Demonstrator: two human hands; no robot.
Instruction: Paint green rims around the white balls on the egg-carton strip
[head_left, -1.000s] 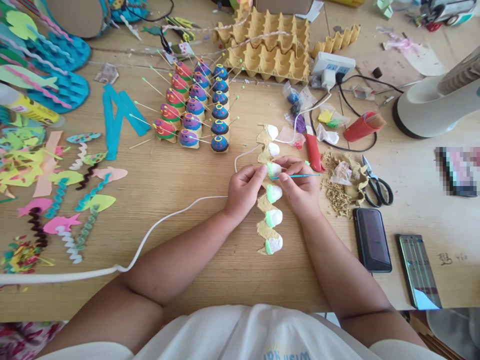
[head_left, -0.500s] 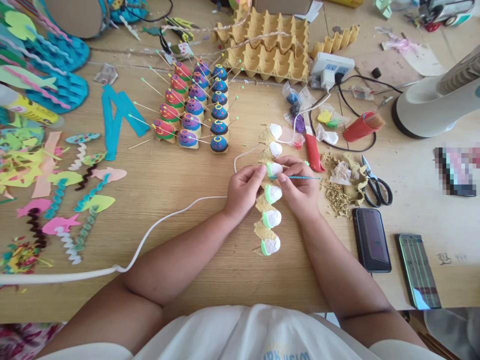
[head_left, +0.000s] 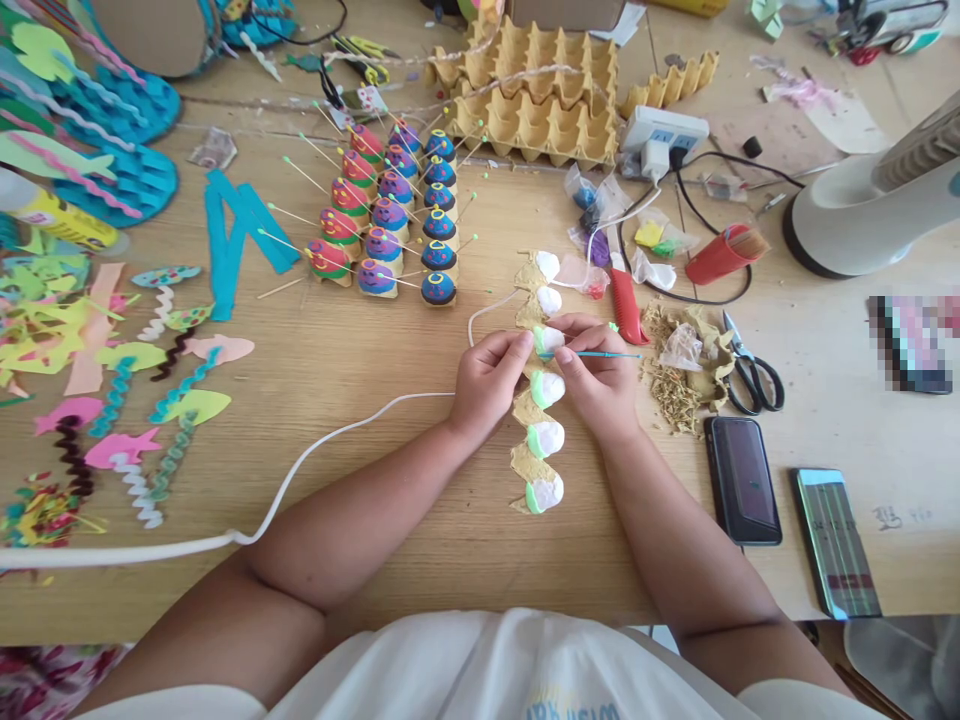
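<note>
An egg-carton strip (head_left: 531,407) runs lengthwise in front of me, its bumps capped with white clay (head_left: 550,437). Light green clay (head_left: 535,388) edges the four nearer caps, while the two far caps are plain white. My left hand (head_left: 491,378) pinches the strip's left side near the third bump from the far end. Between the thumb and fingers of my right hand (head_left: 602,378) is a thin blue tool (head_left: 611,355), its tip at the green and white clay of that same bump.
Painted carton rows (head_left: 388,213) with pins stand back left. Paper fish (head_left: 196,406) lie left. A red-handled cutter (head_left: 628,308), scissors (head_left: 756,375), two phones (head_left: 744,480) and a power strip (head_left: 664,130) are right. A white cable (head_left: 337,430) crosses at left.
The strip has shifted slightly, its near end a little to the right and its far end a little to the left. Both hands keep almost the same place and grip.
</note>
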